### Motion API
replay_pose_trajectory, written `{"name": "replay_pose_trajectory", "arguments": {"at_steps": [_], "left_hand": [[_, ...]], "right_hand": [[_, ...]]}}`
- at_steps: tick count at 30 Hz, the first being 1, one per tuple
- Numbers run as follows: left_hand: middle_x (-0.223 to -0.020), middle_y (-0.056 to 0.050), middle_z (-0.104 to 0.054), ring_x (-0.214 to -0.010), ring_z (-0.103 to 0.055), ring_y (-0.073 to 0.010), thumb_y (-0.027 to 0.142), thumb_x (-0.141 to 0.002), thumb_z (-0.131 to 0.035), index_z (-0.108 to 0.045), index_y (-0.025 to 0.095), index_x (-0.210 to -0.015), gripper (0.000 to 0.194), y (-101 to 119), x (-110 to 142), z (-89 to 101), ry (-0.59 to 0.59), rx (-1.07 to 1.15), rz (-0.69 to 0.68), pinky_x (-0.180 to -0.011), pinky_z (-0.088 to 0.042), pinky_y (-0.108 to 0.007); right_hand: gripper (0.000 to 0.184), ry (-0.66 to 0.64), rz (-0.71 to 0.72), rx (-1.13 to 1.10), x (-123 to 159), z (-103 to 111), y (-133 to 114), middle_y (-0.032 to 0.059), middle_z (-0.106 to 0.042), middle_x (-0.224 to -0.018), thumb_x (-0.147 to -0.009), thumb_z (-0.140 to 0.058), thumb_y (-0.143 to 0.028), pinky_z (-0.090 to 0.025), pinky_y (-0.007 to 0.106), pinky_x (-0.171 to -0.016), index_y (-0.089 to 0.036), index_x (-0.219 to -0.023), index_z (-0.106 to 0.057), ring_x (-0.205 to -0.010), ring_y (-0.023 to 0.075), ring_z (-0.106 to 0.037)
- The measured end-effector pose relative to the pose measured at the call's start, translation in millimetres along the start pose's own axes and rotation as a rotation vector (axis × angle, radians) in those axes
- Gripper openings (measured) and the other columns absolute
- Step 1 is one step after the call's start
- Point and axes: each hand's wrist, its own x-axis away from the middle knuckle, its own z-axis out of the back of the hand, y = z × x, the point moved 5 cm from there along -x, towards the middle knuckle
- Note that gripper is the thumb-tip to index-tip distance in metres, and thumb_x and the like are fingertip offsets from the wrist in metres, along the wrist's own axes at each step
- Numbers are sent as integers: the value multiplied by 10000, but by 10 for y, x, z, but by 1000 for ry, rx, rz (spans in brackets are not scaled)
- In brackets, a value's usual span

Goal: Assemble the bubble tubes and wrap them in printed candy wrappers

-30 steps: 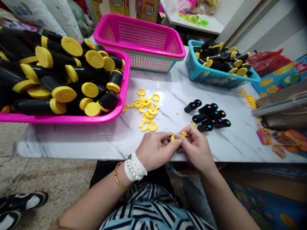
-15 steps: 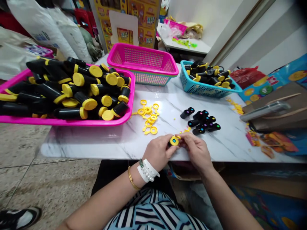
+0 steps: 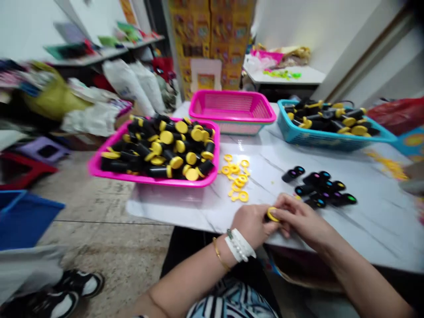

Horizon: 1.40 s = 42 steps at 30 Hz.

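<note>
Low in the frame, a little right of its middle, a small black tube [image 3: 266,217] with a yellow cap [image 3: 272,214] sits between the two hands, just above the near edge of the white counter [image 3: 175,205]. The cap is round, bright and fairly flat, wider than a fingertip and tilted; only a sliver of the dark, glossy body shows at its left side, the rest being covered by fingers. The left hand [image 3: 252,224] is wrapped around the tube, its thumb just under the cap, while the right hand [image 3: 300,216] pinches the cap's right edge with its thumb, the other fingers curled close behind. Just beyond the left hand, near the centre of the frame, lies a loose heap of yellow ring-shaped caps [image 3: 235,168], each with a short tab. Right of centre, a cluster of black tubes [image 3: 311,179] shows end dots in blue, pink, purple, yellow and green. At centre left, a pink basket [image 3: 145,179] is piled with yellow-capped tubes [image 3: 159,171], and more of them fill the blue basket [image 3: 324,140] at upper right.
</note>
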Motion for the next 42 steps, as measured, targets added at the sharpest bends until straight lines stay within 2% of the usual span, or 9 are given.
{"name": "replay_pose_trajectory", "arguments": {"at_steps": [5, 8, 15, 19, 23, 26, 29, 36, 42], "left_hand": [[-736, -28, -690, -711, -627, -191, 374, -822, -685, -705, 199, -832, 177, -37, 60, -13, 61, -166, -45, -635, -468, -275], [-790, -46, -682, -746, -623, -200, 371, -788, -727, -686, 187, -866, 204, 82, 232, 171, 192, -294, -118, -668, -489, -291], [-945, -104, -642, -889, -614, -268, 362, -871, -636, -673, 186, -1033, 242, 459, 528, 1754, 822, -775, -125, -753, -487, -369], [-1047, -147, -619, -893, -608, -328, 394, -836, -646, -640, 165, -1218, 446, 372, 355, 2244, 866, -986, 40, -683, -468, -402], [-1124, -139, -579, -931, -593, -338, 416, -835, -640, -452, 171, -1447, 686, 402, 371, 2025, 887, -965, 15, -685, -473, -402], [-1074, -109, -600, -920, -596, -293, 418, -858, -635, -544, 215, -1377, 565, 418, 359, 1655, 865, -899, -133, -704, -473, -374], [-949, -100, -634, -829, -601, -257, 395, -878, -620, -671, 206, -1204, 380, 305, 254, 1422, 802, -913, -197, -637, -450, -348], [-785, -12, -688, -669, -607, -170, 340, -819, -712, -752, 241, -958, 176, 228, 196, 1597, 812, -665, -313, -599, -470, -296], [-780, 57, -731, -620, -621, -143, 292, -809, -705, -768, 319, -876, 96, 265, 264, 1690, 572, -246, -179, -550, -475, -268]], "right_hand": [[353, 161, 182, 3, 59, -12, 182, -3, -627, -654, -713, -784, -496, -469, 254, -455, -183, -798, -646, -471, 127, -550], [369, 304, 273, -55, 262, -9, 289, -5, -619, -651, -776, -722, -523, -501, 275, -507, -201, -950, -674, -511, 151, -572], [296, 433, 289, 2, 796, -65, 423, -22, -552, -545, -838, -673, -491, -454, 266, -542, -200, -800, -632, -503, 148, -528], [306, 463, 221, 11, 943, -66, 634, -21, -543, -564, -828, -678, -491, -428, 261, -492, -192, -777, -640, -486, 143, -514], [252, 649, 284, 147, 1054, 121, 628, -12, -567, -591, -865, -640, -450, -426, 268, -476, -202, -830, -662, -489, 151, -518], [178, 804, 473, 506, 1030, 281, 343, 32, -641, -751, -899, -606, -359, -480, 292, -591, -205, -929, -690, -606, 170, -577], [231, 802, 588, 858, 827, 337, 86, 61, -654, -851, -935, -552, -297, -488, 298, -676, -188, -1085, -689, -658, 167, -591], [238, 760, 458, 1213, 442, 366, 69, 57, -656, -944, -956, -532, -333, -434, 249, -577, -229, -1103, -688, -737, 167, -637], [207, 754, 445, 1133, 585, 424, 155, 62, -638, -998, -921, -589, -398, -464, 265, -646, -206, -846, -614, -766, 170, -639]]}}
